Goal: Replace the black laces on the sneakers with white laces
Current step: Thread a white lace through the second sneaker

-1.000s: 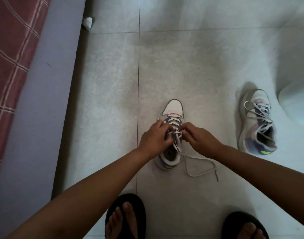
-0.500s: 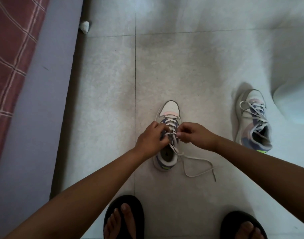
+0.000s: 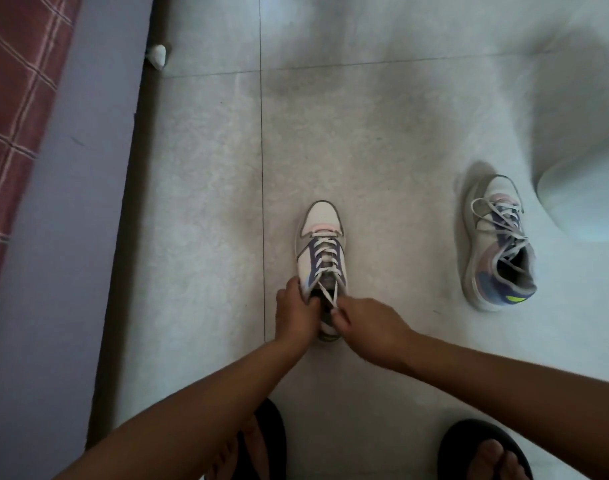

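Nearest: two feet in black sandals. Both hands work at the heel end of the near sneaker. Left hand grips the collar; right hand pinches the white lace, apparently both ends. Sneaker's long axis runs straight away from the person, toe far. Second sneaker lies well apart, rightward, on the tiled floor; bed edge at left.

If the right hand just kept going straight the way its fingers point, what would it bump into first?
Most likely the left hand: the right hand points leftward across the heel of the sneaker, pinching the white lace.
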Available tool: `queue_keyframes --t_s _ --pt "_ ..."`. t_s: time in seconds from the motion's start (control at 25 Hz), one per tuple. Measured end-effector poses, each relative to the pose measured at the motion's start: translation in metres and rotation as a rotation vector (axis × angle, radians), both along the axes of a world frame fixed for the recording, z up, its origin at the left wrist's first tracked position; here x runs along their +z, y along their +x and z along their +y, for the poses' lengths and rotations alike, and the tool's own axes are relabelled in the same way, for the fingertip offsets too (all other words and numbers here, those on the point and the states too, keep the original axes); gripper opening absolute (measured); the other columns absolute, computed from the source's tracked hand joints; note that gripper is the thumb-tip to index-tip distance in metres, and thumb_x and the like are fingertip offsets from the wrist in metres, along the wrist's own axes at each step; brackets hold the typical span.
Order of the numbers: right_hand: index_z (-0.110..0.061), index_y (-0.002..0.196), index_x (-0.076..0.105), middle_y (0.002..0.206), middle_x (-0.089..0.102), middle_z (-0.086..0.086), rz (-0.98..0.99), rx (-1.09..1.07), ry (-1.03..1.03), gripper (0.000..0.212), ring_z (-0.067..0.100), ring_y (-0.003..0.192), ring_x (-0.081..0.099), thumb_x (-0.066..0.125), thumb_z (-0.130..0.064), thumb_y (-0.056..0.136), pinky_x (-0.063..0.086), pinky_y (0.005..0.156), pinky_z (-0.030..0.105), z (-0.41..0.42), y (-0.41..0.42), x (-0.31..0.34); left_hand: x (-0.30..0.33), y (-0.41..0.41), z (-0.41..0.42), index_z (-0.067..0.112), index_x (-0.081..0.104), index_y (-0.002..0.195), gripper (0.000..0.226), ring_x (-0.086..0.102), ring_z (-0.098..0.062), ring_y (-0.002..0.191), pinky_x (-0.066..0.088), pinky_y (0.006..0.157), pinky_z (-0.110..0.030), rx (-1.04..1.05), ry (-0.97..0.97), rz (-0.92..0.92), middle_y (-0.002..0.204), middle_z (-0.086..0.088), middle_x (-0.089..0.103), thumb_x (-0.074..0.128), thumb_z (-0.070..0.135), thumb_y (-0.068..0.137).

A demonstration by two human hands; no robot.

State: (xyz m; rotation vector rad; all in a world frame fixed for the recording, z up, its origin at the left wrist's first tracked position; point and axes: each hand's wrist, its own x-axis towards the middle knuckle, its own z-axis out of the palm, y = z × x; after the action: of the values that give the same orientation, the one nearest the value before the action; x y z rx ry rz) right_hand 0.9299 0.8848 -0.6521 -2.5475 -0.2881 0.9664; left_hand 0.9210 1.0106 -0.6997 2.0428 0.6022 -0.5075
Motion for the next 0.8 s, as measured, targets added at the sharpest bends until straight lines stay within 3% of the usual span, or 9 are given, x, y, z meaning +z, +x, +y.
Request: queue_keyframes --t_s 0.2,0.4,0.52,0.64,0.8 --pt "-0.02 0.066 0.035 0.084 0.052 0.011 0.203 -0.017 0.148 0.033 0.022 0.076 0.046 0.035 -0.026 0.099 0.03 0.064 0.03 0.008 -0.004 0.011 0.002 0.005 -0.006 0.004 0.045 0.133 0.039 0.055 -0.034 0.099 0.044 0.085 -0.032 0.034 0.04 0.03 0.116 -0.025 0.047 0.042 0.016 0.096" --pt "-0.024 0.066 0.038 0.072 0.049 -0.004 0.281 -0.014 0.256 0.034 0.017 0.073 0.048 0.038 -0.034 0.099 0.035 0.065 0.03 0.001 -0.006 0.015 0.003 0.002 -0.001 0.006 0.046 0.127 0.037 0.058 -0.033 0.1 0.048 0.088 -0.039 -0.048 0.018 0.044 0.117 -0.022 0.053 0.048 0.022 0.095" --pt "-0.026 0.083 0.05 0.084 0.061 -0.001 0.09 0.022 0.217 0.028 0.021 0.08 0.057 0.035 -0.044 0.099 0.039 0.067 0.032 -0.016 0.0 0.014 0.004 -0.004 0.008 0.011 0.035 0.133 0.05 0.059 -0.029 0.102 0.05 0.083 -0.038 -0.256 0.044 0.136 0.118 -0.015 0.057 0.052 0.034 0.092" --pt "-0.017 0.102 0.057 0.095 0.066 0.011 -0.191 -0.163 0.112 0.018 0.028 0.086 0.06 0.045 -0.03 0.097 0.037 0.067 0.031 -0.039 0.043 0.001 0.011 0.001 0.016 0.016 0.033 0.132 0.052 0.059 -0.03 0.098 0.052 0.08 -0.041 -0.357 0.077 0.156 0.117 -0.013 0.055 0.049 0.042 0.089" --pt "-0.017 0.097 0.063 0.093 0.065 0.005 -0.096 -0.337 0.246 0.01 0.016 0.079 0.055 0.055 -0.021 0.092 0.038 0.068 0.025 -0.03 0.082 -0.019 0.02 0.038 0.019 0.022 0.043 0.131 0.045 0.056 -0.019 0.097 0.05 0.087 -0.04 -0.368 0.15 -0.046 0.123 -0.003 0.046 0.047 0.042 0.091"
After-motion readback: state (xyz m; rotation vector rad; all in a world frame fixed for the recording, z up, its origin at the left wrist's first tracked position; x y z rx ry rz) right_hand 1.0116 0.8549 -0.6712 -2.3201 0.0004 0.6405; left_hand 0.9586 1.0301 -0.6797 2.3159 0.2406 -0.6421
